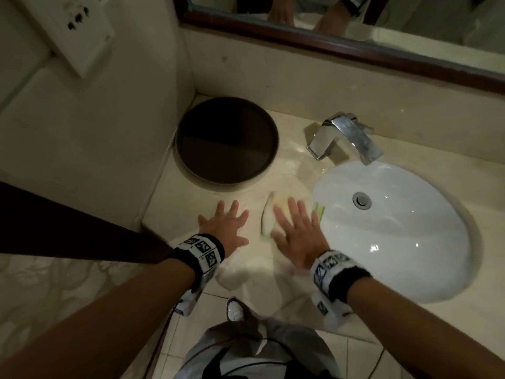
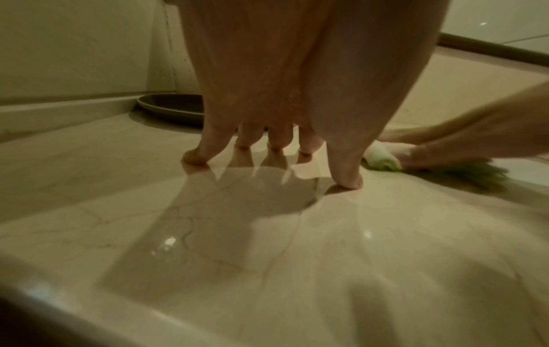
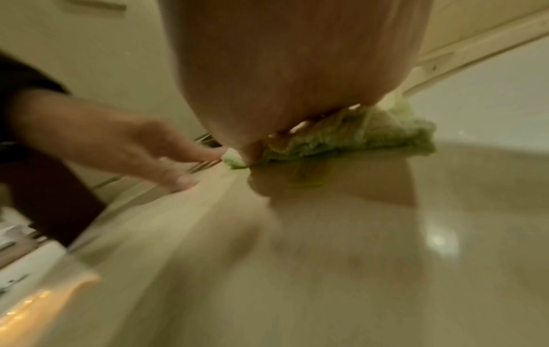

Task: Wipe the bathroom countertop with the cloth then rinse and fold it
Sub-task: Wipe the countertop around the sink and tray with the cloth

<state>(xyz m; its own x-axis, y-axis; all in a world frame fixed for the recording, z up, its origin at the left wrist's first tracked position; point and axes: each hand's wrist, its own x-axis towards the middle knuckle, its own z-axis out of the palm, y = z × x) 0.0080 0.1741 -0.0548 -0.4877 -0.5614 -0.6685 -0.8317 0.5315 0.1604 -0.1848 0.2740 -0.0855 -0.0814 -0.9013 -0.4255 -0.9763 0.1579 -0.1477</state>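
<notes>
A pale green-and-white cloth (image 1: 269,214) lies on the beige marble countertop (image 1: 246,266) just left of the sink. My right hand (image 1: 296,228) presses flat on it with straight, spread fingers; the cloth (image 3: 356,136) bunches under my palm in the right wrist view. My left hand (image 1: 226,225) rests beside it on the bare counter, fingers spread, its fingertips (image 2: 196,158) touching the stone. In the left wrist view the cloth (image 2: 380,159) shows at the right under my other hand. Most of the cloth is hidden by my right hand.
A white oval sink (image 1: 396,231) with a drain sits to the right, a chrome faucet (image 1: 344,138) behind it. A dark round tray (image 1: 226,140) stands in the back left corner by the wall. A framed mirror (image 1: 355,42) runs along the back. The counter's front edge is near my wrists.
</notes>
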